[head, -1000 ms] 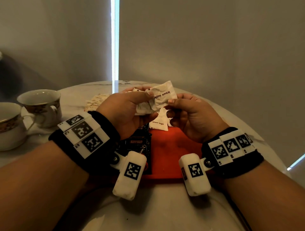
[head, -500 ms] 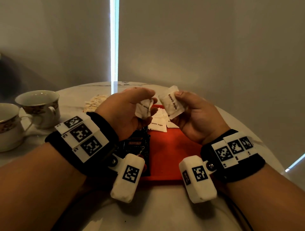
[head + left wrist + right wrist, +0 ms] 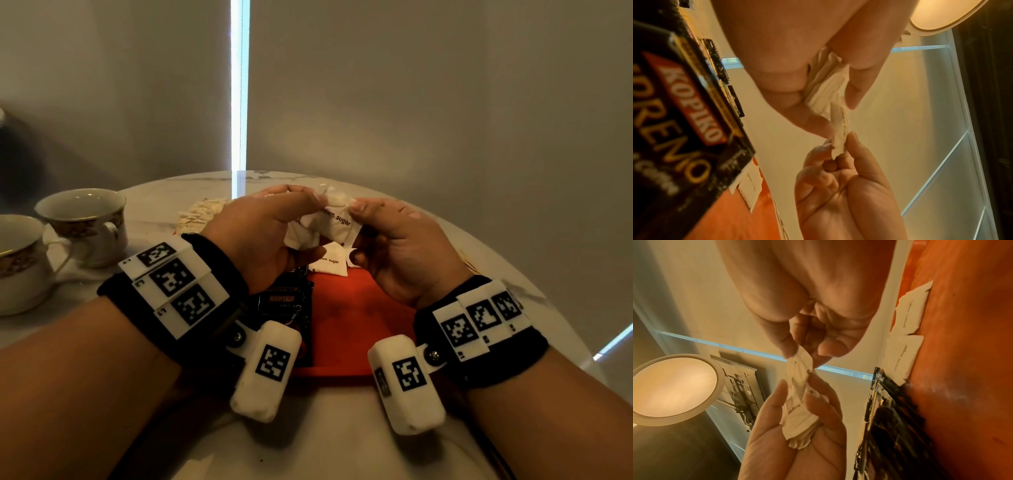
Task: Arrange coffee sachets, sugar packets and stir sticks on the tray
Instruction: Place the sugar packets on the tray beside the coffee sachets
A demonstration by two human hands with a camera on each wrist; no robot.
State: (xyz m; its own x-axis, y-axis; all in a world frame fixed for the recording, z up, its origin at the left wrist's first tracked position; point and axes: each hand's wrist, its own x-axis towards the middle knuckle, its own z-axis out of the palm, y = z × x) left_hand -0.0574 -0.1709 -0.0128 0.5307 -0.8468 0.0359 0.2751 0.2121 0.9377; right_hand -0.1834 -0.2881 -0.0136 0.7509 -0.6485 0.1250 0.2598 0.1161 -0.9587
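Both hands hover over the far end of the red tray. My left hand grips a crumpled bunch of white sugar packets, seen again as the bunch in the right wrist view. My right hand pinches the edge of one "brown sugar" packet that still touches the bunch; the pinched packet stands edge-on between thumb and finger. Two sugar packets lie flat on the tray's far end. Black Kopiko coffee sachets lie on the tray's left side, partly hidden under my left wrist.
Two gold-rimmed teacups stand at the left on the round marble table. A pale beige pile lies beyond my left hand; what it holds cannot be made out. Grey blinds hang behind the table.
Half a second ago my hands were apart, the right holding one packet. They have come back together, and the right now pinches a packet against the left hand's bunch.
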